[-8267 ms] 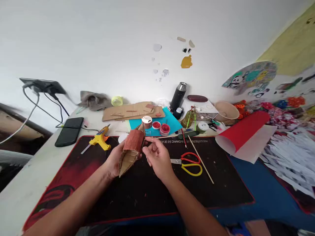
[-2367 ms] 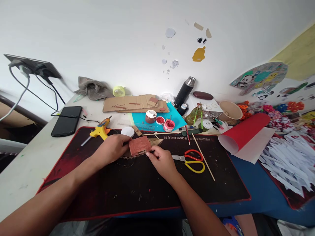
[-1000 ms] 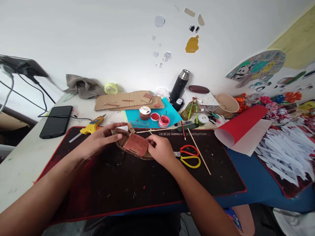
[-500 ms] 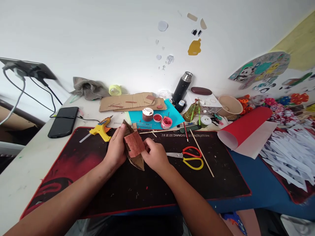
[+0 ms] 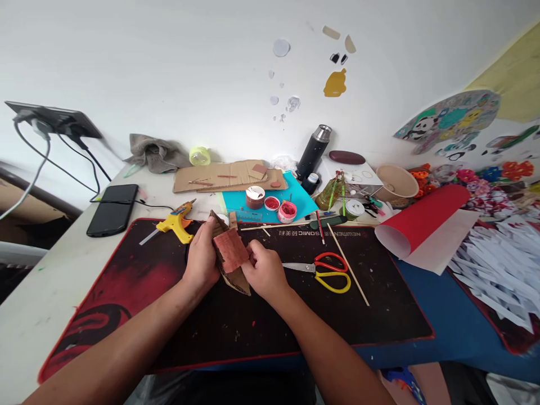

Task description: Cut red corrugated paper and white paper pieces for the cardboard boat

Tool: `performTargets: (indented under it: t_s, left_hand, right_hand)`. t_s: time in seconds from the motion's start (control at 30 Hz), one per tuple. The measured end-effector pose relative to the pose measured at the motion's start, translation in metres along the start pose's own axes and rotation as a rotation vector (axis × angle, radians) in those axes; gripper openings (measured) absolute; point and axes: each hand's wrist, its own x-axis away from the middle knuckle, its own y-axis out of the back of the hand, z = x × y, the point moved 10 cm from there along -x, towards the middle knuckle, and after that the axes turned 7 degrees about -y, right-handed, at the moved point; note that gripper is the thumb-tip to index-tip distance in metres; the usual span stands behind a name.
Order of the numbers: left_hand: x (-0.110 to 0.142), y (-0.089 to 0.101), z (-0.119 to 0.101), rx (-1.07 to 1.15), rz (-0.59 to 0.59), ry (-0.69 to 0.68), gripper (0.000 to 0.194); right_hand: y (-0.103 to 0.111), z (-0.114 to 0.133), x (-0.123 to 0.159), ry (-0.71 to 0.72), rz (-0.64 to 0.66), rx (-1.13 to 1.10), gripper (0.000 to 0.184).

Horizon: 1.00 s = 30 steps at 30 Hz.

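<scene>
My left hand [image 5: 203, 253] is closed around the left side of a small cardboard model [image 5: 238, 279], pointed at both ends like a boat, with corrugated edges. Across its middle sits a reddish-brown painted cardboard piece [image 5: 230, 250]. My right hand [image 5: 265, 269] pinches the model's right side, thumb and fingers at the edge of the painted piece; the fingertips are partly hidden. Both hands hold the model above the black mat [image 5: 337, 320]. Scissors [image 5: 331, 273] with one red and one yellow handle lie right of my right hand. A yellow glue gun [image 5: 177, 226] rests left of my left hand.
Behind the mat are cardboard sheets [image 5: 202, 175], a blue sheet [image 5: 301, 198] with open paint pots [image 5: 287, 211], and a black flask [image 5: 313, 152]. A thin wooden stick [image 5: 348, 264], a red paper roll [image 5: 422, 219] and white paper strips [image 5: 498, 270] lie to the right. A phone [image 5: 113, 211] lies left.
The view has shifted slightly, moving the whole scene a little right and down. Both hands keep their hold on the cardboard model, which looks slightly turned.
</scene>
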Motion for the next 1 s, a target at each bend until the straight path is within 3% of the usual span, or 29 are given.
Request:
performTargets:
  t_s: [0.33, 0.53, 1.0]
  left_hand:
    - [0.016, -0.009, 0.001, 0.084, -0.079, 0.226, 0.032]
    - [0.017, -0.010, -0.004, 0.087, -0.107, 0.226, 0.025]
    - [0.011, -0.006, -0.003, 0.089, -0.128, 0.195, 0.030]
  right_hand:
    - [0.000, 0.001, 0.001, -0.010, -0.003, -0.018, 0.021]
    - [0.000, 0.001, 0.001, -0.006, -0.010, -0.002, 0.020]
    - [-0.002, 0.003, 0.001, -0.005, -0.020, 0.037, 0.018]
